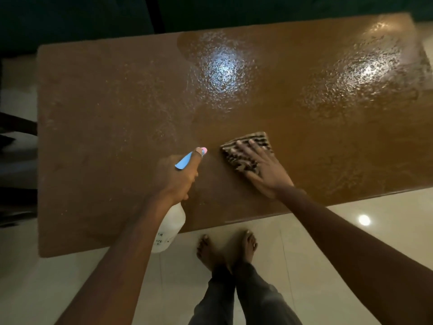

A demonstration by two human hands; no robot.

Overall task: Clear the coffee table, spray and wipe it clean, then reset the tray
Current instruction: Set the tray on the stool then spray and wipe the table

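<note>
On the table (112,102), right hand (264,171) flat on a cloth (254,139); left hand (180,179) grips a sprayer (169,227), hiding its neck.

Room showing dim, warm light coming from overhead; two white glare patches blooming on wet coffee table (117,102) at upper centre and upper right of frame; lamp reflection glinting on floor tiles (386,233) at lower right; top of frame sinking into near-black; pale spray bottle (168,228) in left hand (180,177) catching light; right hand (267,170) and cloth (257,138) smearing slightly; table edges bowing from wide-angle lens; whole frame looking soft, grainy
</note>
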